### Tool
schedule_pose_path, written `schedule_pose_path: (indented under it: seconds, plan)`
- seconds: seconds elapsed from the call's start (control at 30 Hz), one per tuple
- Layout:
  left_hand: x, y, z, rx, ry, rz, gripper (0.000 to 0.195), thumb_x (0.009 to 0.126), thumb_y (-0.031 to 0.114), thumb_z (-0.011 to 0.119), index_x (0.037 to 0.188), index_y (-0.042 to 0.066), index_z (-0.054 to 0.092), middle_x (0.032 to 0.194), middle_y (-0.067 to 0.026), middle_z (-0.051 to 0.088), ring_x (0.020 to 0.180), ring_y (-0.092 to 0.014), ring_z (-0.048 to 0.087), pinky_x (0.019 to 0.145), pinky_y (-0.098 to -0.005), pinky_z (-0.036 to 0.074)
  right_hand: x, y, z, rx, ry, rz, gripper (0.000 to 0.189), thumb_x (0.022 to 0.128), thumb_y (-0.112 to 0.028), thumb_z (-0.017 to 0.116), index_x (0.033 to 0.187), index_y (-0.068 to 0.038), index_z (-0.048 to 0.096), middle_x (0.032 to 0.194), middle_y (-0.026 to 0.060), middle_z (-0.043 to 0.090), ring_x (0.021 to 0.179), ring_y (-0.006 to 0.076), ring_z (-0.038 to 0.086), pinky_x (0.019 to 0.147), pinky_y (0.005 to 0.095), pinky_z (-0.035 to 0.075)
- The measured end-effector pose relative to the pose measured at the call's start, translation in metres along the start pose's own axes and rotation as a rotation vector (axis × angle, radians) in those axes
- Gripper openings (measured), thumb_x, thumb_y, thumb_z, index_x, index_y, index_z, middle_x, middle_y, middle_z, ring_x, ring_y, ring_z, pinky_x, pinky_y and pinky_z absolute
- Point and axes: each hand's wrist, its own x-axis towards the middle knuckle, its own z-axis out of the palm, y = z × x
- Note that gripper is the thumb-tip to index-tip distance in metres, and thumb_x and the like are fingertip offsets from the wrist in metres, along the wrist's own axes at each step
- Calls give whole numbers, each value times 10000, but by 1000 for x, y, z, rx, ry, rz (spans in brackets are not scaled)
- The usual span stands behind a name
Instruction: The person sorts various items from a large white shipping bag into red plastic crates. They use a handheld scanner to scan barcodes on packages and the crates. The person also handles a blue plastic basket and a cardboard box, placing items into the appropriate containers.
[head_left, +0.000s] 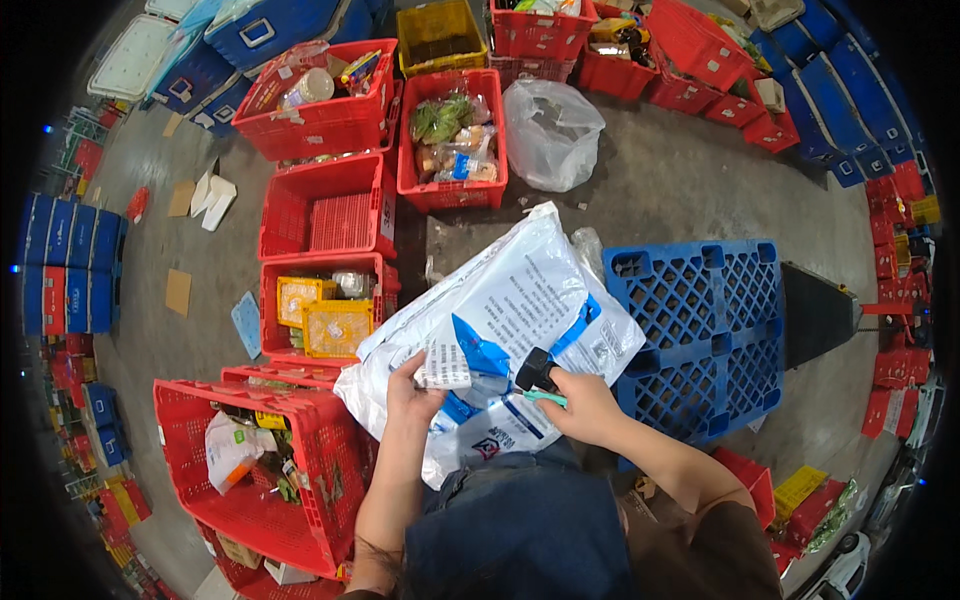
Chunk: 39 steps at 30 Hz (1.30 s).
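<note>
A large white plastic sack (517, 300) with blue print and writing lies slanted in front of me, close to my body. My left hand (412, 394) grips a white printed piece (446, 367) over the sack; whether it is a loose slip or a flap of the sack I cannot tell. In my right hand (585, 405) is a small mint-green tool (544, 396), perhaps a cutter, its tip close to the sack. A black boxy device (536, 369), perhaps a finger-worn scanner, sits at the fingers of that hand.
Red plastic crates (326, 206) stand along the left, one holding yellow baskets (337, 330). Ahead, a crate of groceries (452, 191) adjoins a clear plastic bag (553, 135). To the right lies a blue plastic pallet (720, 343) by a pallet jack (821, 315). Cardboard pieces (178, 292) litter the floor.
</note>
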Motion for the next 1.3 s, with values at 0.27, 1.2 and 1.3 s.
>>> schedule_pose_path:
  seconds: [0.27, 1.2, 1.3]
  plan:
    - [69, 74, -13, -317, 119, -33, 181, 933, 202, 522, 1011, 51, 583, 887, -72, 631, 641, -200, 563, 591, -301, 474, -3, 24, 29, 780, 484, -13, 170, 910, -56, 632, 1065, -13, 576, 792, 28, 619, 666, 30, 523, 600, 193, 429]
    - [0, -102, -127, 2623, -1499, 1685, 189, 777, 24, 517, 951, 70, 575, 743, -165, 639, 728, -364, 645, 631, -488, 499, -392, -10, 337, 1152, 1789, 680, 236, 836, -200, 773, 776, -76, 581, 628, -58, 518, 519, 22, 423, 457, 212, 311]
    - [10, -114, -125, 2867, -1535, 1666, 115, 821, 66, 537, 869, 73, 642, 801, -175, 681, 762, -352, 675, 667, -463, 524, -422, -7, 379, 948, 1909, 697, 257, 823, -218, 769, 810, -28, 597, 691, -6, 568, 601, 64, 478, 526, 259, 386]
